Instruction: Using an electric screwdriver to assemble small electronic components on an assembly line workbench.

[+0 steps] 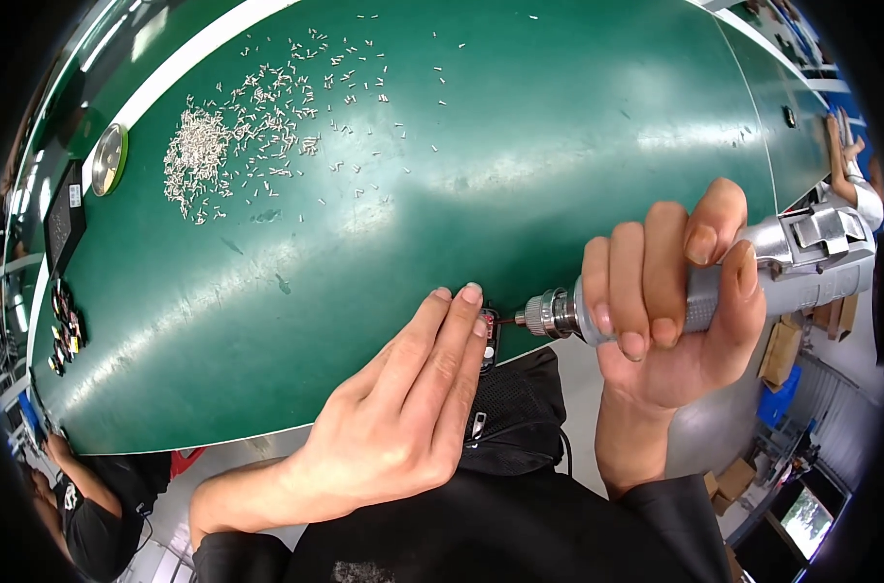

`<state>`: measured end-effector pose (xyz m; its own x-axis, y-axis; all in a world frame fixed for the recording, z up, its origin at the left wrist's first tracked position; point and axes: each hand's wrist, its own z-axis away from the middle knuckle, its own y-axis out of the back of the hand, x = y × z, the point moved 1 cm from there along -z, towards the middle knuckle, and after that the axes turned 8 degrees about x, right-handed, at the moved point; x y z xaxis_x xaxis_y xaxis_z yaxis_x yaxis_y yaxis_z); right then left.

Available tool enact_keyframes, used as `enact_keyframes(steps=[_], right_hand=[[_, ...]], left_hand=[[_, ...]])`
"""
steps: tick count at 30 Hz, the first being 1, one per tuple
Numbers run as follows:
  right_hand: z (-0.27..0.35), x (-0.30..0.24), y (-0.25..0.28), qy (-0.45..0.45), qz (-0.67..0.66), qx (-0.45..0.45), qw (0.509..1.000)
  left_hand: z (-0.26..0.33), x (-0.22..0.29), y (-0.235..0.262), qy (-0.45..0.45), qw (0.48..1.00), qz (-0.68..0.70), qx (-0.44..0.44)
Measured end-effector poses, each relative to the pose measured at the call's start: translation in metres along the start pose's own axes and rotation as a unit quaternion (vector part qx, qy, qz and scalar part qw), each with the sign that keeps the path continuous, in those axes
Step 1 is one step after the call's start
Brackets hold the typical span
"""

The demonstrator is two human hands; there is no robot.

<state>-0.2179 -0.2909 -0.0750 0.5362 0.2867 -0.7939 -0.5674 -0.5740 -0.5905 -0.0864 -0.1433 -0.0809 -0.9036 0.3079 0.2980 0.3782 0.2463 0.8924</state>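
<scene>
My left hand (399, 397) lies with its fingers stretched and close together at the near table edge. Its fingertips hold a small black device (489, 355) with a bit of red showing; the thumb is hidden. My right hand (670, 296) is wrapped round a grey electric screwdriver (699, 301), held nearly level and pointing left. From the knurled metal nose runs a thin reddish bit (507, 322), its tip at the device's right side. The hand partly covers the screwdriver body, and I cannot make out any screw at the tip.
Many tiny silver screw-like pieces (199, 146) lie heaped and scattered on the green table (520, 214). A round dish (109, 160), a black tray (65, 219) and several small black parts (65, 330) sit at the left. One small black part (790, 117) lies far right. Other people are at both sides.
</scene>
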Motion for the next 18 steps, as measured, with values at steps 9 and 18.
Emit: enact_keyframes(steps=[9, 18], right_hand=[[-0.005, -0.001, -0.025, -0.052, 0.134, 0.021, 0.989], [-0.01, -0.006, -0.031, -0.088, 0.011, -0.075, 0.993]], left_hand=[[0.002, -0.002, 0.0, -0.028, 0.998, -0.036, 0.046], [0.006, -0.005, 0.004, -0.056, 0.996, -0.053, 0.049]])
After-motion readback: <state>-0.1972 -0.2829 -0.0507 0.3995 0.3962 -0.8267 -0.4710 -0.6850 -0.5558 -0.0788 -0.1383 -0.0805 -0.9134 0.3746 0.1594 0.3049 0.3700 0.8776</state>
